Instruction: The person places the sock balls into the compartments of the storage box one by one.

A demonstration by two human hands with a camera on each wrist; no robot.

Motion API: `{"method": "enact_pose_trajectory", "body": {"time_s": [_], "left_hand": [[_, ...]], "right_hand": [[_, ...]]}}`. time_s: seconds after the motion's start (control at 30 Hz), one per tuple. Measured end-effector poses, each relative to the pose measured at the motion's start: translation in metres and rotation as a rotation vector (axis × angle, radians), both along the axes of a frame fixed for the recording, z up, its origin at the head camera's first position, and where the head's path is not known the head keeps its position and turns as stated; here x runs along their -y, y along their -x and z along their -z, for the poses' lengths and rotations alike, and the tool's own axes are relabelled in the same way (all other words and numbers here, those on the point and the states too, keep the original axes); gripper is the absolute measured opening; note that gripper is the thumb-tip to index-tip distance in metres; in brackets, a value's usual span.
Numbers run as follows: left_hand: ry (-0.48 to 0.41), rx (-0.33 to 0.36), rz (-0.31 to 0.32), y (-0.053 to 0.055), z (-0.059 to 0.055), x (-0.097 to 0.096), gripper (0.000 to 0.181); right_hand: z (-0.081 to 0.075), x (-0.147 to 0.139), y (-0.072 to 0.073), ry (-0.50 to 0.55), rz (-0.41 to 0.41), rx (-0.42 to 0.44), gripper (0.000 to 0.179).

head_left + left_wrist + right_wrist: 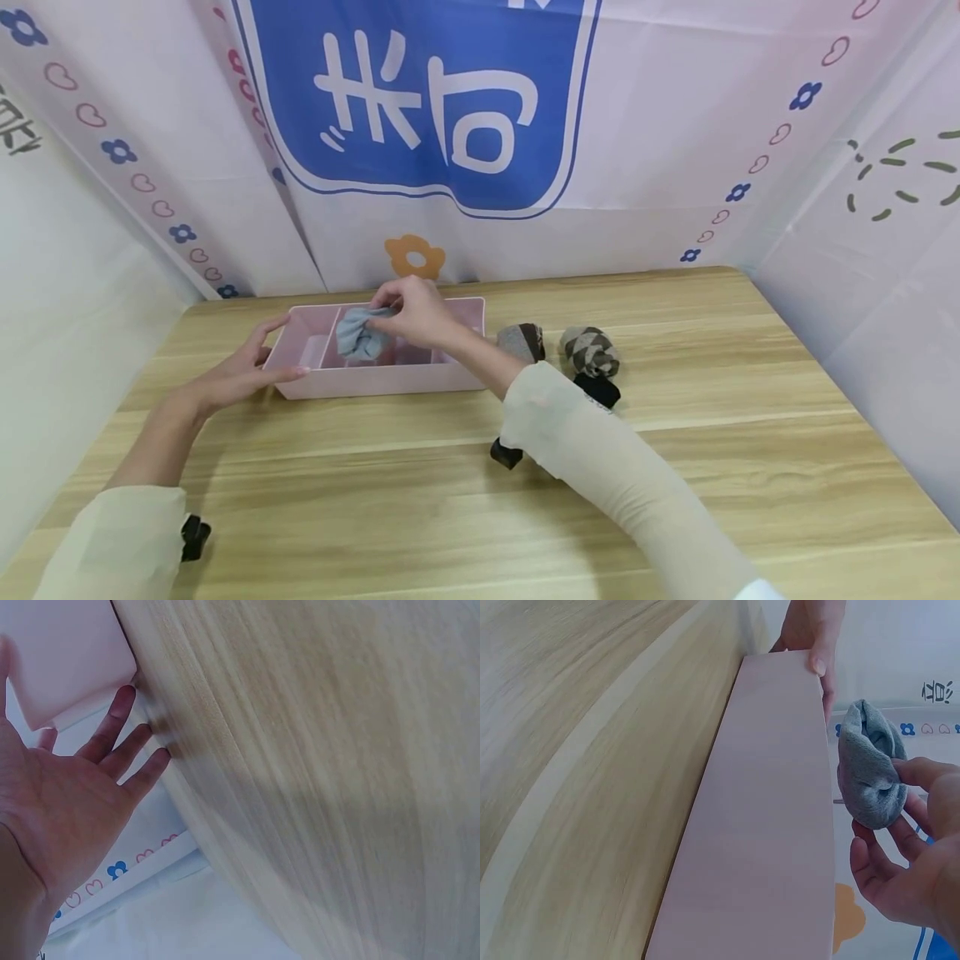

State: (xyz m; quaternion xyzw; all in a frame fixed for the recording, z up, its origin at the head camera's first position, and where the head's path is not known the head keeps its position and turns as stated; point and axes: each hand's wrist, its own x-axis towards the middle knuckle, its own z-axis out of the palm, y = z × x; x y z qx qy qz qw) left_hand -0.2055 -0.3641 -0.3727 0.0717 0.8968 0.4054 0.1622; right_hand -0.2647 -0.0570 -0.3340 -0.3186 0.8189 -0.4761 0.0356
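In the head view a pale pink divided box (382,383) stands near the back of the table. My left hand (236,371) spans its left end, thumb on the front rim and index finger at the back corner. The left wrist view shows that hand's (75,787) fingers straight and spread beside the box end (67,660). My right hand (420,312) pinches a blue-grey rolled sock (362,335) over the box's left-hand dividers. From the right wrist view, the soft, fuzzy sock (870,769) hangs between thumb and fingers of the right hand (922,847), beyond the front wall.
Right of the box lie a grey-and-brown rolled sock (521,342), a patterned rolled sock (590,350) and a black rolled sock (597,389). My right forearm (600,467) crosses the wooden table (360,500) in front of them. A printed cloth (637,125) hangs behind.
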Motion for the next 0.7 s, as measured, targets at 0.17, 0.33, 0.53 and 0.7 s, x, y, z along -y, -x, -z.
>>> {"method": "enact_pose_trajectory", "body": {"time_s": [0.17, 0.33, 0.53, 0.7], "left_hand": [[0.001, 0.002, -0.001, -0.001, -0.001, 0.000, 0.101], [-0.001, 0.021, -0.003, -0.002, -0.002, 0.000, 0.102], [-0.009, 0.018, -0.005, -0.001, -0.002, 0.000, 0.102], [-0.012, 0.021, -0.009, -0.001, -0.002, 0.000, 0.101]], "right_hand": [[0.001, 0.012, 0.000, 0.009, -0.003, -0.014, 0.011], [0.002, 0.024, -0.002, 0.035, -0.010, 0.010, 0.012], [0.002, 0.035, -0.003, 0.067, 0.032, 0.060, 0.010], [0.003, 0.044, -0.004, 0.116, 0.074, 0.119, 0.011]]}}
